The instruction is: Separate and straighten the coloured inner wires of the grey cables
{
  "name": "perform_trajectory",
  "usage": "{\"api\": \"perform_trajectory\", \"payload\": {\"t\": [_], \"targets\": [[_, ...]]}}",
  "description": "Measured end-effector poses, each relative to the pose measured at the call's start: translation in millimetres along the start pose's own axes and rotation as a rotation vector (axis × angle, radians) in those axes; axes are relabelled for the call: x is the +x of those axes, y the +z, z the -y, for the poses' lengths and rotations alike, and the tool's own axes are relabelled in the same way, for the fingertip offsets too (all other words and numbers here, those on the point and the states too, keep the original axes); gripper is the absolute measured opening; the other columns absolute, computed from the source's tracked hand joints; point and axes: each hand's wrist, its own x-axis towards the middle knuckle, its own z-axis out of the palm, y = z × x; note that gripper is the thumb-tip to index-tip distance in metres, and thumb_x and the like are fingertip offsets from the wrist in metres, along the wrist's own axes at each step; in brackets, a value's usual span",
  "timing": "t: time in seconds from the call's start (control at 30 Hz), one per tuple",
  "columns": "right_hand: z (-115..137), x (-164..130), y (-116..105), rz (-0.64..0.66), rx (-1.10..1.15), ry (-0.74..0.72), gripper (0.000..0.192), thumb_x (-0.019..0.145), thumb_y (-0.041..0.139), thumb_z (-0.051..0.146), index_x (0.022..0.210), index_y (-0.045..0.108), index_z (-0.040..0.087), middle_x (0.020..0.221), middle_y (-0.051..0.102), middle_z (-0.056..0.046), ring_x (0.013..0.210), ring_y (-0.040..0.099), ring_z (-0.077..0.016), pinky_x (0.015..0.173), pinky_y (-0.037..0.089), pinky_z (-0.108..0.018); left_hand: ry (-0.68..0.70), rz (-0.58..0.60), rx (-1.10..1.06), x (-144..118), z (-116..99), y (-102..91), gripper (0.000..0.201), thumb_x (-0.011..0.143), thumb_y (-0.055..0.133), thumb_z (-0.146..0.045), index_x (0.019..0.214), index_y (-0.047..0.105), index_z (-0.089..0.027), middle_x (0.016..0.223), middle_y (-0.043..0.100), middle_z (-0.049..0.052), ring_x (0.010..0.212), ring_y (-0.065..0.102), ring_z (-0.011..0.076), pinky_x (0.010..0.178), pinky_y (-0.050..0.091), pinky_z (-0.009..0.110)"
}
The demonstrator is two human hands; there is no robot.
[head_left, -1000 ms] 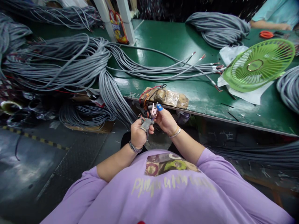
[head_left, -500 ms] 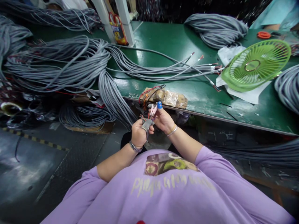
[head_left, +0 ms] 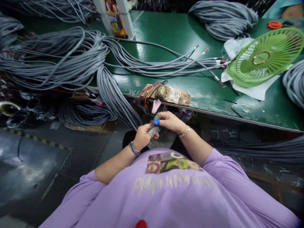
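Thin coloured wires (head_left: 152, 124) stick up from a cable end between my hands, just in front of the bench edge. My left hand (head_left: 142, 137) is closed around that cable end, with a grey covering on its thumb. My right hand (head_left: 171, 123) pinches at the wires, its fingertips close to the left thumb. Blue tape wraps the right thumb, and a grey covering sits on a finger beside it. The fingers hide most of the wires. Just beyond them, a pink object (head_left: 156, 106) of unclear kind sits at the bench edge, apart from my hands.
Grey cable bundles (head_left: 71, 60) cover the left of the green bench (head_left: 163, 34), their stripped ends reaching right. A taped wooden block (head_left: 174, 96) lies at the front edge. To the right are a green fan (head_left: 261, 58), a cable coil (head_left: 223, 19) and orange-handled scissors (head_left: 275, 24).
The pink object was at my right fingers and now sits apart from them at the bench edge. My right hand has come down to the wires, its thumb now against them.
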Motion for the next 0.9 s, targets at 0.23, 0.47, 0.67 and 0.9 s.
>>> {"api": "perform_trajectory", "payload": {"t": [0.23,0.47,0.67,0.9], "targets": [[-8,-15,3,-0.226,-0.155,-0.094,0.025,0.081,0.063,0.040,0.080,0.064,0.016,0.075,0.062,-0.002,0.069,0.054,-0.0124,0.068,0.044,-0.027,-0.131,0.057,-0.062,4,-1,1.5,0.033,0.070,0.072,-0.044,0.068,0.063,-0.013,0.055,0.067,0.004,0.047,0.062,0.0142,0.046,0.048,0.023],[-29,-26,17,-0.295,0.270,0.107,0.035,0.067,0.075,0.045,0.079,0.059,0.017,0.069,0.057,0.002,0.059,0.049,-0.0087,0.057,0.041,-0.023,-0.063,-0.028,-0.104,4,0,6.1,0.035,0.072,0.071,-0.047,0.071,0.065,-0.013,0.059,0.069,0.006,0.052,0.065,0.0152,0.053,0.051,0.025],[-12,-16,19,-0.277,0.142,0.012,0.023,0.070,0.070,0.035,0.074,0.057,0.016,0.067,0.056,0.003,0.060,0.047,-0.0093,0.059,0.040,-0.024,0.009,0.109,0.125,-3,5,1.6,0.033,0.075,0.069,-0.047,0.072,0.069,-0.014,0.064,0.071,0.006,0.058,0.065,0.0155,0.060,0.052,0.026],[-9,-11,13,-0.387,0.237,0.037,0.025,0.072,0.069,0.038,0.073,0.056,0.017,0.060,0.048,0.005,0.053,0.038,-0.0068,0.051,0.033,-0.022,0.056,-0.076,0.055,-11,4,-3.3,0.030,0.079,0.065,-0.043,0.070,0.069,-0.015,0.062,0.070,0.006,0.056,0.065,0.0152,0.057,0.051,0.026]]}}
